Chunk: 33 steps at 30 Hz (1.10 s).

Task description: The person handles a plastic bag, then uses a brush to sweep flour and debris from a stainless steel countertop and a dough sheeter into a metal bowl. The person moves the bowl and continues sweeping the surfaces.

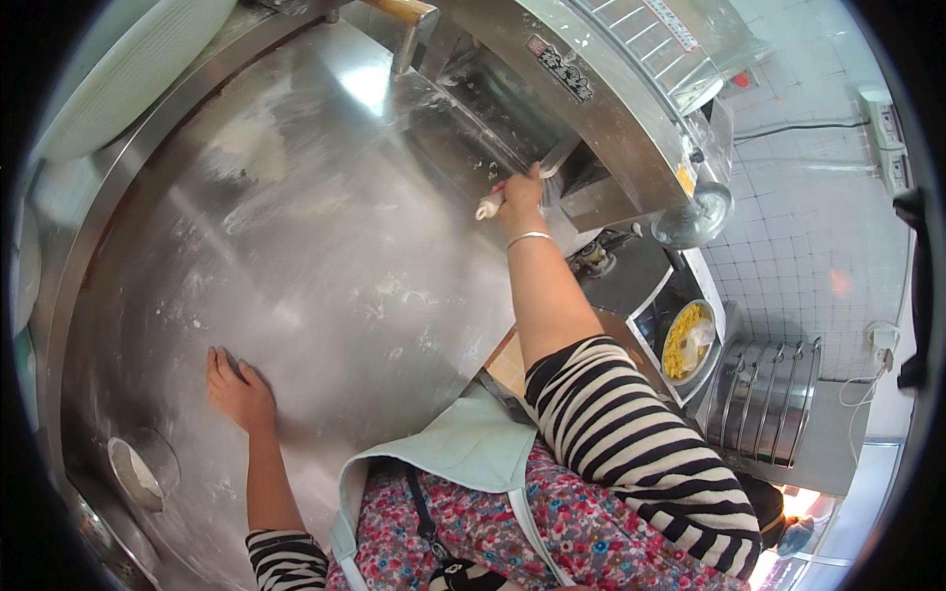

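My right hand [522, 193] grips a pale-handled tool [491, 206] with a hole at the handle's end. Its far end lies by the steel machine at the table's far right edge, and I cannot tell exactly what kind of tool it is. My left hand [242, 393] is palm down on the stainless steel worktable [310, 295], fingers slightly spread, holding nothing. White flour smears [247, 144] and small dough-like scraps [388, 288] mark the steel. Left of and nearer than that hand is a round metal container [137, 473] with white powder inside.
A steel machine [613, 96] bearing writing borders the table's far right. A wooden bar [403, 10] sits on metal brackets at the far edge. To the right are a bowl of yellow food [684, 340], stacked steel steamers [765, 399] and a raised table rim [96, 214] opposite.
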Available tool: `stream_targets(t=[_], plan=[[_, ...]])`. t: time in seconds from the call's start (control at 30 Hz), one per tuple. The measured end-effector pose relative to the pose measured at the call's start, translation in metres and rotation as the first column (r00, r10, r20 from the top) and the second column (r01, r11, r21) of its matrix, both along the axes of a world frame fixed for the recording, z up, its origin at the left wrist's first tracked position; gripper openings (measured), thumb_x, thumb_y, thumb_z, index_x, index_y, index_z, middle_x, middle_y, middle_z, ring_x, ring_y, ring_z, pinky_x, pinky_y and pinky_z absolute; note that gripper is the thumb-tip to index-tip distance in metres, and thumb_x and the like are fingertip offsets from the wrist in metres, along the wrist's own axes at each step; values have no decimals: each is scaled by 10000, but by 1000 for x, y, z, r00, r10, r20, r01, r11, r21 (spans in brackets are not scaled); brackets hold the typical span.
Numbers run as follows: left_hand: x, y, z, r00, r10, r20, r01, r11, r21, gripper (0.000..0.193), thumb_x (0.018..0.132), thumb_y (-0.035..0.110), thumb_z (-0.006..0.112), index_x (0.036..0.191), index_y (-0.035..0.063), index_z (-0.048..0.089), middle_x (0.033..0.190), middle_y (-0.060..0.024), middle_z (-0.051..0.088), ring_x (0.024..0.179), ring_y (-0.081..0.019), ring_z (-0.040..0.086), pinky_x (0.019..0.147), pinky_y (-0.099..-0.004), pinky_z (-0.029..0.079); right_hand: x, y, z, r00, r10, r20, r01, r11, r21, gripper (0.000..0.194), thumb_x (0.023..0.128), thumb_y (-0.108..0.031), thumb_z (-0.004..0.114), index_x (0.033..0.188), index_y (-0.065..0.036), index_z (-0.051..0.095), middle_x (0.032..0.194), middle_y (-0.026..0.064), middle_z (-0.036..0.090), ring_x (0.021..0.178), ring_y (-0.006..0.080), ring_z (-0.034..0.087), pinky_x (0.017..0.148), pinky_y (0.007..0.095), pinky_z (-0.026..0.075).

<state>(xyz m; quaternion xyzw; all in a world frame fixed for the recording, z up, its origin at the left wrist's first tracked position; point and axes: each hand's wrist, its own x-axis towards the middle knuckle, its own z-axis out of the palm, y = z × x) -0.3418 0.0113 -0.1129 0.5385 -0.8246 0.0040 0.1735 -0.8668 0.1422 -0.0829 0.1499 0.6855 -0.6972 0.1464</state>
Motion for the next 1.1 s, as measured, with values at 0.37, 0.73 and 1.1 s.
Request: stream_targets(t=[0.37,0.73,1.1], plan=[[7,2,-4,999,13,-32,-13,1000,5,443,928,224,508,1333,46,491,1422,-107,455,1281,-309,428,1040,-453,335,159,13,68,930,363,-59,-367,923,-113,714,950,-24,447,1559,-216,127,762,67,479,530,144,470,449,310,454],[4,4,-5,999,31,-17,-30,999,44,444,930,210,509,1341,45,481,1433,-113,438,1291,-316,416,1053,-461,328,167,134,9,954,271,126,-262,962,-80,565,1033,-238,430,1534,-326,182,805,58,475,543,112,432,463,262,448],[5,0,-7,999,9,-35,-9,1000,3,435,926,196,502,1323,20,493,1418,-133,460,1277,-343,427,1053,-474,323,124,76,58,837,541,-83,-546,820,-168,586,1008,-264,515,1526,-297,242,722,23,488,498,88,449,428,251,430]])
